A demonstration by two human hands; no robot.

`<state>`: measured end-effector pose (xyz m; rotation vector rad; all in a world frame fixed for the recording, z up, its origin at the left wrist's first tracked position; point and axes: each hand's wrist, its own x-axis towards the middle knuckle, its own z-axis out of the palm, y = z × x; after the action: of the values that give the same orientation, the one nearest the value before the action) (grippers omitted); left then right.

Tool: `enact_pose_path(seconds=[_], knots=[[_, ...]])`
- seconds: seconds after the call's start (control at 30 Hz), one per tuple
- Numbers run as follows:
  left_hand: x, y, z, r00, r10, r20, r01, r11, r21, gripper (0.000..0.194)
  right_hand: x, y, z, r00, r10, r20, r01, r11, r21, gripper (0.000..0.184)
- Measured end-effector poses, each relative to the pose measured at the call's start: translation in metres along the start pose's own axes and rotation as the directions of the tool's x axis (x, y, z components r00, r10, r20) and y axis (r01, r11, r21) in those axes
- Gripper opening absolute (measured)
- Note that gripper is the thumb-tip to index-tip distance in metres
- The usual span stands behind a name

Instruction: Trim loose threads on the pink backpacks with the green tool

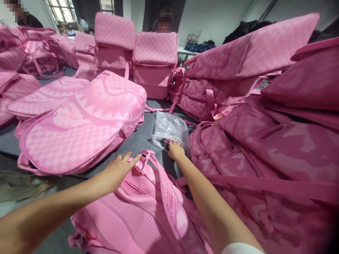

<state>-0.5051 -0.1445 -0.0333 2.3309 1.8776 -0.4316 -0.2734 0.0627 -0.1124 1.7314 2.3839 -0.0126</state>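
Observation:
A pink backpack [127, 215] lies closest to me, its dotted back panel and padded straps facing up. My left hand [120, 171] is over its upper end, fingers spread, the fingertips beside the top carry loop [147, 155]. Beyond it, a clear plastic bag [171, 127] rests on the dark table. At the mouth of this bag is my right hand [176, 151], its fingers curled in. Something small, dark and pink shows by those fingertips, but what they hold is hidden.
A large pink backpack with a toothed print [100, 113] lies at left. More pink backpacks [278, 141] are piled at right, and others [155, 49] stand along the back. Dark table covering [140, 139] shows between them. A person [164, 21] is behind the back row.

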Motion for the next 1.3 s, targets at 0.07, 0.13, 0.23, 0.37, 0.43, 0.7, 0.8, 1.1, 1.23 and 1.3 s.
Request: enact_pose_path(seconds=[0.07, 0.13, 0.23, 0.37, 0.43, 0.7, 0.8, 1.1, 1.23, 1.3], knots=[[0.001, -0.001, 0.002, 1.000, 0.006, -0.014, -0.006, 1.000, 0.003, 0.109, 0.007, 0.007, 0.004, 0.998, -0.068, 0.018, 0.068, 0.997, -0.039, 0.035], [0.002, -0.001, 0.002, 1.000, 0.004, -0.019, -0.004, 1.000, 0.000, 0.110, 0.008, 0.009, 0.008, 0.993, -0.117, 0.021, 0.119, 0.989, -0.086, 0.036], [0.001, 0.001, -0.002, 1.000, -0.008, 0.016, 0.008, 1.000, -0.017, 0.115, 0.002, 0.005, 0.017, 0.991, -0.136, -0.021, 0.131, 0.979, -0.158, 0.039], [0.000, 0.004, -0.006, 1.000, -0.010, 0.014, 0.011, 1.000, -0.020, 0.118, -0.004, 0.003, 0.025, 0.988, -0.120, -0.101, 0.099, 0.976, -0.195, 0.035], [-0.001, 0.004, -0.005, 1.000, -0.010, -0.014, 0.009, 0.999, -0.036, 0.113, -0.006, 0.005, 0.024, 0.983, -0.135, -0.123, 0.112, 0.978, -0.179, 0.030], [-0.002, -0.011, 0.001, 0.998, 0.021, -0.055, -0.035, 0.964, -0.263, 0.103, -0.043, 0.009, -0.018, 0.956, -0.038, -0.292, 0.045, 0.999, 0.017, 0.026], [-0.009, -0.011, -0.011, 0.983, -0.014, -0.184, -0.084, 0.855, -0.512, 0.076, -0.092, -0.002, -0.036, 0.898, -0.039, -0.438, 0.081, 0.994, 0.079, 0.031], [-0.050, 0.038, -0.026, 0.924, -0.205, -0.322, -0.249, 0.317, -0.915, 0.012, -0.229, -0.046, -0.051, 0.303, -0.509, -0.805, 0.768, 0.631, -0.110, 0.026], [-0.071, 0.041, -0.006, 0.822, -0.048, -0.567, -0.418, 0.625, -0.659, 0.017, -0.238, -0.056, -0.057, 0.465, -0.379, -0.800, 0.758, 0.637, 0.139, 0.027], [-0.081, 0.042, 0.004, 0.753, 0.026, -0.658, -0.506, 0.662, -0.552, 0.016, -0.240, -0.060, -0.060, 0.518, -0.420, -0.745, 0.772, 0.604, 0.197, 0.016]])
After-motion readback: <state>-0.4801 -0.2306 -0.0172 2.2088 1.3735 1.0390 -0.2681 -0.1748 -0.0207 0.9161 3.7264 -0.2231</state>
